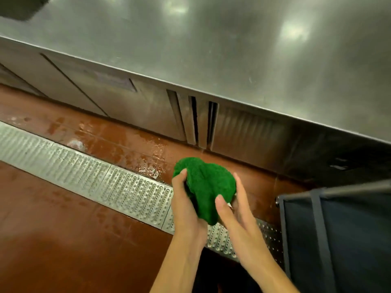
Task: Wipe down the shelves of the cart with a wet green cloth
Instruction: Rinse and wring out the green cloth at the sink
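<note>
Both hands meet lower centre of frame, holding one bunched-up green cloth (206, 187) between them. Left hand (186, 206): thumb up and curled over the cloth's left edge, palm under it, other fingers hidden behind the fabric, so it grips. Right hand (236, 210): thumb pressed on the cloth's front lower part, one finger straight up along its right side, the rest out of sight behind; it pinches the cloth between thumb and fingers. Both forearms come in bare from the bottom edge. The cloth is a rounded wad, dark green, terry-like texture, held in the air and not touching any surface.

Directly below the hands a perforated metal drain grate (88, 176) runs diagonally from the left edge toward lower right. Red-brown floor (63, 240) lies on both sides of it, with shiny wet patches on the strip above the grate.

Cart (338, 233) at lower right: dark panels, grey frame bars, only a corner in view, just beside the right forearm, apart from the cloth. Shelves can't be made out.

Upper half of the frame: stainless steel counter (232, 49) with light reflections, its front cabinet doors below, a narrow vertical gap at centre. Dark blurred object, upper left corner, can't identify.
</note>
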`<state>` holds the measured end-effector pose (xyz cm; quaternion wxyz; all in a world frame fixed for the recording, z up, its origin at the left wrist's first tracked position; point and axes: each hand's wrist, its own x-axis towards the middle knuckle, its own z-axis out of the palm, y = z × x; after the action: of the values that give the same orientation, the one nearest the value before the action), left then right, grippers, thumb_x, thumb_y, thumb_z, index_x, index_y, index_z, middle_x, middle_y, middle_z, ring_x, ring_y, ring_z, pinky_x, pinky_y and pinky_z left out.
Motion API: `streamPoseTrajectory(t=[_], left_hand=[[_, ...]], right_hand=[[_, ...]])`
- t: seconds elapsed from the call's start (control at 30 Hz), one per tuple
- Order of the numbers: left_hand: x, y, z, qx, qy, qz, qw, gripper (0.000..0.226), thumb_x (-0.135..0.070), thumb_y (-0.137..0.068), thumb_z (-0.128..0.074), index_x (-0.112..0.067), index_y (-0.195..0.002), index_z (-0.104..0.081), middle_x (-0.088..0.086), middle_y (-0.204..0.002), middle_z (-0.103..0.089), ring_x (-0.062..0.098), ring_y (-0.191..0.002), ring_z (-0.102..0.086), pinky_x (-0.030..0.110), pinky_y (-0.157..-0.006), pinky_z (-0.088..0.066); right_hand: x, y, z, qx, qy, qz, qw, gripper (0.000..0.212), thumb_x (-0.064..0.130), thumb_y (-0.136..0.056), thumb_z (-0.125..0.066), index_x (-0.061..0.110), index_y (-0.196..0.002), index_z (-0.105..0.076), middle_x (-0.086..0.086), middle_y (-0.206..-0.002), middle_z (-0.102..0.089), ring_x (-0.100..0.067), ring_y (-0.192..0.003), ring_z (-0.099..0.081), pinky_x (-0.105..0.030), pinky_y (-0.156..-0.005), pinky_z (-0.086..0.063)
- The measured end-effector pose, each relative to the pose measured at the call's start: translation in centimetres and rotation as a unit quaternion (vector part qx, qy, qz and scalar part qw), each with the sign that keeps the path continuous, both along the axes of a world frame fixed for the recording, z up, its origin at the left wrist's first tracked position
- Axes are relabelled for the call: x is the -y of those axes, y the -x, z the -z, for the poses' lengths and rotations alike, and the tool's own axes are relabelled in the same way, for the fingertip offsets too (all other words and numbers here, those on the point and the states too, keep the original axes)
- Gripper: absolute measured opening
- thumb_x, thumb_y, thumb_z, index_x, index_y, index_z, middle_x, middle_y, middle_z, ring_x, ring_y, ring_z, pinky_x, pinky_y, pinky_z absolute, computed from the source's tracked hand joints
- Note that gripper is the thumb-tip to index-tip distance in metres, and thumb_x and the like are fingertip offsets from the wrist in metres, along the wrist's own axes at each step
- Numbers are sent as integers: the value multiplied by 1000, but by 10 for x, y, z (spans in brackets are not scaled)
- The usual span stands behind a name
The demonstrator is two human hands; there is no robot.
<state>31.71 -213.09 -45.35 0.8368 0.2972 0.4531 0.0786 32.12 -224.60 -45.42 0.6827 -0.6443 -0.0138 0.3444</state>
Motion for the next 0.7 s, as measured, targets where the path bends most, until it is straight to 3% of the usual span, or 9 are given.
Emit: streamPoseTrajectory(t=[0.07,0.17,0.27,0.33,0.4,0.47,0.53,0.63,0.7], left_hand=[[-21,4,-16,-2,-7,-9,1000,50,-48,-90,-55,-12,-122,-69,17,-123,-70,34,-112,-68,52,-98,-53],[-54,8,-36,3,-33,-15,999,46,-44,-93,-55,-13,-124,-68,15,-123,-70,33,-115,-66,56,-101,-52],[-89,12,-52,11,-116,-18,993,34,-43,-90,-64,-22,-115,-73,3,-116,-74,21,-110,-69,41,-86,-56],[-114,14,-64,20,-158,-19,987,25,-46,-87,-69,-30,-105,-77,-2,-111,-76,15,-105,-71,34,-84,-54],[-140,18,-76,19,-189,-17,982,27,-52,-82,-73,-34,-102,-77,-4,-110,-76,13,-103,-72,33,-85,-55],[-167,23,-86,14,-222,-24,975,35,-54,-80,-74,-30,-105,-77,-2,-109,-76,14,-102,-73,28,-77,-58],[-196,28,-93,5,-250,-47,967,36,-50,-80,-73,-26,-106,-76,1,-107,-77,17,-99,-74,25,-71,-59],[-239,34,-99,-19,-277,-90,957,22,-39,-82,-75,-22,-95,-75,-1,-96,-78,16,-91,-75,24,-67,-59],[-264,34,-100,-46,-295,-106,949,25,-32,-85,-75,-11,-97,-69,-4,-86,-77,12,-84,-74,21,-62,-58]], right_hand=[[-26,-5,-17,35,20,-3,999,98,70,-68,-75,65,-144,-13,32,-147,-37,13,-131,-39,-5,-92,-44],[-59,-14,-37,99,56,-8,994,107,57,-68,-83,66,-143,-7,41,-141,-37,18,-128,-39,-3,-88,-44],[-88,-26,-44,146,87,-36,985,112,49,-72,-82,64,-145,2,51,-129,-38,22,-120,-43,-1,-83,-44],[-106,-36,-49,183,126,-80,972,112,42,-71,-75,61,-146,6,56,-128,-28,23,-120,-40,-7,-86,-42],[-125,-47,-53,230,163,-112,953,98,25,-76,-69,56,-147,-9,47,-129,-31,20,-118,-42,-14,-92,-40],[-145,-61,-58,274,186,-112,937,69,12,-84,-60,50,-135,-35,32,-122,-51,18,-99,-53,-16,-82,-44],[-165,-78,-62,305,203,-100,925,43,12,-90,-54,41,-122,-54,17,-106,-66,7,-84,-60,-19,-71,-45],[-203,-108,-70,334,193,-100,917,29,15,-95,-53,32,-115,-66,16,-102,-68,0,-92,-62,-25,-77,-48],[-232,-122,-77,339,165,-105,920,28,15,-96,-53,31,-113,-67,18,-105,-68,0,-97,-61,-23,-81,-48]])
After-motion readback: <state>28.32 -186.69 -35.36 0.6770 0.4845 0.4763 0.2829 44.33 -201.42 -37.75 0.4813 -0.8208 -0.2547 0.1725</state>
